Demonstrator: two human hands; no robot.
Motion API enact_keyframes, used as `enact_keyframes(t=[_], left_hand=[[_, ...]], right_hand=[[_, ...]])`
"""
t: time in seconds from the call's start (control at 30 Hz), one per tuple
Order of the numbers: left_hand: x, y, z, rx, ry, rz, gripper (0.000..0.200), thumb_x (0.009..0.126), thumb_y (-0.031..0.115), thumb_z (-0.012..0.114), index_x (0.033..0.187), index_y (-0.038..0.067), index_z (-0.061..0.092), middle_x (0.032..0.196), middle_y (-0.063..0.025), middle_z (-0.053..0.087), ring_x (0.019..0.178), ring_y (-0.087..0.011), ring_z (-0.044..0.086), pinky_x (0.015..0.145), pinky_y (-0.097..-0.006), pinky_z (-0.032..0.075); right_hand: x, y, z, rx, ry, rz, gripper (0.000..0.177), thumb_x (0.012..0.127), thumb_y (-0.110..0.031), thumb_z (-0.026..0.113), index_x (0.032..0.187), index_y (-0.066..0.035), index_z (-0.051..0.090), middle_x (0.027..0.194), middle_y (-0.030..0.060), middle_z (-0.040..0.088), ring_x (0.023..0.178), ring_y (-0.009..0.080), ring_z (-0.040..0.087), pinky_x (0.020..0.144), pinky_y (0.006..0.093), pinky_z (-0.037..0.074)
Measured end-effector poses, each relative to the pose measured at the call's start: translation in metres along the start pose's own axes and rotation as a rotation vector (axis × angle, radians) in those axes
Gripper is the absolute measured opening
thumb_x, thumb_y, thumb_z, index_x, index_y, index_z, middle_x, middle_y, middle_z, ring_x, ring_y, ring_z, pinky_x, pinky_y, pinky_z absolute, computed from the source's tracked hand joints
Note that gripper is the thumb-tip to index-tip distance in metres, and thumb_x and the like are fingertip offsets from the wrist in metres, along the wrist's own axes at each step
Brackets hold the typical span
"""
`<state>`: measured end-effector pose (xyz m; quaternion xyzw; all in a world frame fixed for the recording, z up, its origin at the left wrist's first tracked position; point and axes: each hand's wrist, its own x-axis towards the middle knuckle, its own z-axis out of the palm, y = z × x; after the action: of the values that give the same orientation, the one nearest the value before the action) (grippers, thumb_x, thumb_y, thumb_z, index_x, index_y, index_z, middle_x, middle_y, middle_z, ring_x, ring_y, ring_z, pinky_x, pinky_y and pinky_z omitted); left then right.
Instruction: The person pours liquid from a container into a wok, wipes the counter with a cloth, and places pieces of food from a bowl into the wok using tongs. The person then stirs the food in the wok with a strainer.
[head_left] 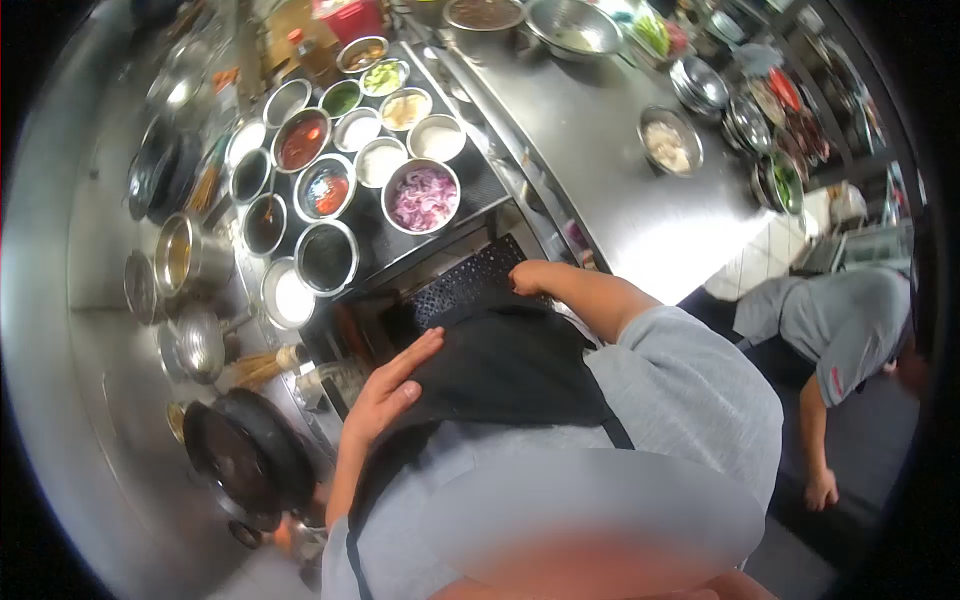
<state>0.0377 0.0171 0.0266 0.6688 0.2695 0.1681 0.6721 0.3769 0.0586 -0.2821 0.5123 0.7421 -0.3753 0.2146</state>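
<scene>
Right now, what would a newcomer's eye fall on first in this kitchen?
The cluster of steel bowls at upper left stands out, above all the bowl of purple sliced onion. Below it, the person's left hand lies flat on the black apron, while the right hand rests by the perforated black mat. At far right a co-worker in grey bends low.
</scene>
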Motion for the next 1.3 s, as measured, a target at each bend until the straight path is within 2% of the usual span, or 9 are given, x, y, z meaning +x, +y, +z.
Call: enact_keyframes(t=[0.1, 0.13, 0.23, 0.43, 0.73, 0.97, 1.03, 1.1, 1.3], left_hand=[[0.001, -0.004, -0.01, -0.064, -0.027, -0.2, 0.06, 0.098, 0.036, 0.049, 0.146, 0.001, 0.043, 0.152, -0.0157, 0.042, 0.145, -0.0276, 0.033, 0.118, -0.0366, 0.023], [-0.001, -0.009, -0.01, -0.048, 0.023, -0.223, 0.056, 0.1, 0.037, 0.048, 0.144, 0.002, 0.047, 0.145, -0.0137, 0.052, 0.134, -0.0239, 0.048, 0.111, -0.0326, 0.033], [0.0, -0.008, -0.019, 0.048, 0.049, -0.367, 0.05, 0.101, 0.035, 0.049, 0.139, 0.002, 0.053, 0.129, -0.0123, 0.063, 0.114, -0.0181, 0.059, 0.098, -0.0295, 0.042], [-0.001, -0.032, -0.028, 0.138, 0.227, -0.132, 0.034, 0.099, 0.021, 0.057, 0.124, -0.001, 0.061, 0.107, -0.009, 0.07, 0.089, -0.0105, 0.061, 0.079, -0.0235, 0.048], [-0.033, -0.037, -0.036, 0.037, 0.333, -0.08, 0.029, 0.097, 0.014, 0.059, 0.122, -0.002, 0.062, 0.103, -0.0084, 0.07, 0.087, -0.0082, 0.061, 0.076, -0.0216, 0.047], [-0.061, -0.046, -0.04, -0.069, 0.363, -0.09, 0.029, 0.098, 0.012, 0.058, 0.123, -0.002, 0.061, 0.103, -0.0075, 0.07, 0.088, -0.0077, 0.06, 0.075, -0.0207, 0.045], [-0.068, -0.045, -0.04, -0.082, 0.372, -0.106, 0.028, 0.098, 0.011, 0.057, 0.123, -0.002, 0.06, 0.105, -0.0077, 0.069, 0.09, -0.0087, 0.06, 0.078, -0.0209, 0.046], [-0.073, -0.045, -0.039, -0.094, 0.372, -0.113, 0.028, 0.098, 0.011, 0.057, 0.123, -0.002, 0.06, 0.106, -0.0082, 0.069, 0.092, -0.0092, 0.06, 0.08, -0.0213, 0.046], [-0.08, -0.054, -0.042, -0.135, 0.322, -0.147, 0.029, 0.098, 0.01, 0.056, 0.123, -0.002, 0.059, 0.109, -0.0112, 0.068, 0.102, -0.0136, 0.062, 0.089, -0.024, 0.046]], right_hand=[[-0.021, -0.001, 0.014, 0.188, -0.02, 0.216, 0.038, 0.082, -0.03, 0.061, 0.114, -0.012, 0.071, 0.11, 0.015, 0.07, 0.101, 0.0344, 0.067, 0.085, 0.0451, 0.054], [-0.023, 0.0, 0.024, 0.199, -0.011, 0.228, 0.038, 0.082, -0.03, 0.061, 0.114, -0.012, 0.071, 0.11, 0.015, 0.07, 0.101, 0.0344, 0.067, 0.085, 0.0451, 0.054], [-0.031, 0.006, 0.06, 0.153, 0.085, 0.183, 0.038, 0.079, -0.033, 0.063, 0.106, -0.008, 0.074, 0.106, 0.017, 0.071, 0.099, 0.0357, 0.068, 0.085, 0.0455, 0.053], [-0.057, 0.012, 0.09, 0.211, -0.012, 0.338, 0.038, 0.077, -0.033, 0.064, 0.096, -0.002, 0.075, 0.101, 0.0208, 0.07, 0.094, 0.038, 0.067, 0.083, 0.0471, 0.053], [-0.05, 0.011, 0.09, 0.275, 0.146, 0.461, 0.037, 0.078, -0.033, 0.062, 0.095, -0.003, 0.075, 0.102, 0.0216, 0.07, 0.094, 0.039, 0.067, 0.084, 0.0472, 0.052], [-0.024, -0.017, 0.065, 0.081, 0.125, 0.263, 0.04, 0.087, -0.036, 0.053, 0.101, -0.004, 0.074, 0.108, 0.0198, 0.069, 0.099, 0.0393, 0.066, 0.087, 0.0478, 0.052], [-0.024, -0.027, 0.067, 0.045, 0.137, 0.211, 0.041, 0.088, -0.036, 0.052, 0.103, -0.005, 0.073, 0.109, 0.0193, 0.069, 0.101, 0.0387, 0.065, 0.089, 0.0475, 0.051], [-0.022, -0.038, 0.074, 0.27, 0.297, 0.401, 0.041, 0.09, -0.037, 0.052, 0.108, -0.006, 0.072, 0.11, 0.0183, 0.069, 0.104, 0.0374, 0.064, 0.091, 0.0466, 0.051], [-0.037, -0.058, 0.071, 0.273, 0.272, 0.31, 0.037, 0.09, -0.036, 0.053, 0.109, -0.01, 0.072, 0.108, 0.0172, 0.07, 0.101, 0.0367, 0.065, 0.09, 0.0461, 0.051]])
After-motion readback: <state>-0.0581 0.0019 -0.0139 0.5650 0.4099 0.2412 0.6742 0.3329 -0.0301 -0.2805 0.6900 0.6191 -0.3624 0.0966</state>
